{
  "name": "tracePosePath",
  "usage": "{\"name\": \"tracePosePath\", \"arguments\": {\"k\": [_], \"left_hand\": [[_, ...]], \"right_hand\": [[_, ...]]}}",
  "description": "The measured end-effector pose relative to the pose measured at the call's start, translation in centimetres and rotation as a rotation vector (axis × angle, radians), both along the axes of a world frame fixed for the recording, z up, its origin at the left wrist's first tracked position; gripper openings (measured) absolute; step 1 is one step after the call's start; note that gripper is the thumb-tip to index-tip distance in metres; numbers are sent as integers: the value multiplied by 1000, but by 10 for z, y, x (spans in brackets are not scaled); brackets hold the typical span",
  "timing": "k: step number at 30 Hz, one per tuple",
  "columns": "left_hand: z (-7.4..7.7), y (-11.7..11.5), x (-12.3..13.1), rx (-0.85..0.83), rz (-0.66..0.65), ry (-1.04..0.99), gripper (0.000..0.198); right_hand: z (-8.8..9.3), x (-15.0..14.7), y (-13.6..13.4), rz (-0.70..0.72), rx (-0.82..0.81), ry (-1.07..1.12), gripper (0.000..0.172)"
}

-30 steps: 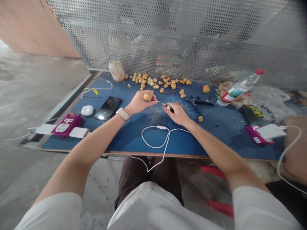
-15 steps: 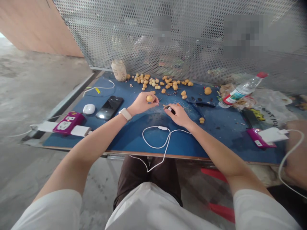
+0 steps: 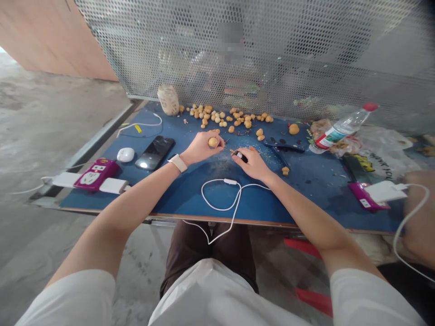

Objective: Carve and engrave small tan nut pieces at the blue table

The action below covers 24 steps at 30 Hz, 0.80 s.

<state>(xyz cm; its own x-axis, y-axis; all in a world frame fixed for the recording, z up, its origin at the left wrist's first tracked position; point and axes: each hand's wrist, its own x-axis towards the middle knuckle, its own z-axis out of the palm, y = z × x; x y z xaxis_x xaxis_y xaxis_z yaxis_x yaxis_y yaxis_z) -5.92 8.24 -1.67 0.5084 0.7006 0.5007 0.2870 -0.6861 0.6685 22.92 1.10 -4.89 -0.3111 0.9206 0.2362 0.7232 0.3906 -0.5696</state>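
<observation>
Near the middle of the blue table, my left hand (image 3: 202, 147) is closed around a small tan gourd (image 3: 213, 142), its rounded side showing between thumb and fingers. Just to the right, my right hand (image 3: 253, 163) grips a small black tool with a silver collar (image 3: 240, 156). Its thin tip points left at the gourd and is too small to make out. A narrow gap separates the two hands. Pale dust lies on the tabletop around them. Behind the hands, several more small gourds (image 3: 248, 123) are strewn along the back, some two-lobed.
A cloudy jar (image 3: 168, 100) stands at the back left. Leftward lie a phone (image 3: 155, 153), a white case (image 3: 125, 155) and a purple power strip (image 3: 105, 168). A white cable (image 3: 217, 208) loops in front. Rightward are dark blue tongs-like pieces (image 3: 287, 147), a bottle (image 3: 340, 131) and plastic bags (image 3: 384, 140).
Both hands stay almost in place with the same things in them. The left hand and gourd have shifted very slightly; the whole view has moved a little.
</observation>
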Motion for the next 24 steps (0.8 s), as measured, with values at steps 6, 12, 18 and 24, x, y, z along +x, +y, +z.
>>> {"name": "tracePosePath", "arguments": {"k": [6,12,18,24], "left_hand": [[-2,-1,4,-38,-14,-65,21],[0,-1,3,-62,8,-140,22],[0,-1,4,-56,-10,-132,31],[0,-2,4,-47,-41,-145,32]], "right_hand": [[2,-1,-1,4,1,-2,72],[2,-1,-2,-4,-8,-8,69],[2,-2,-2,-13,-10,3,75],[3,-1,-3,-12,-12,-5,76]]}}
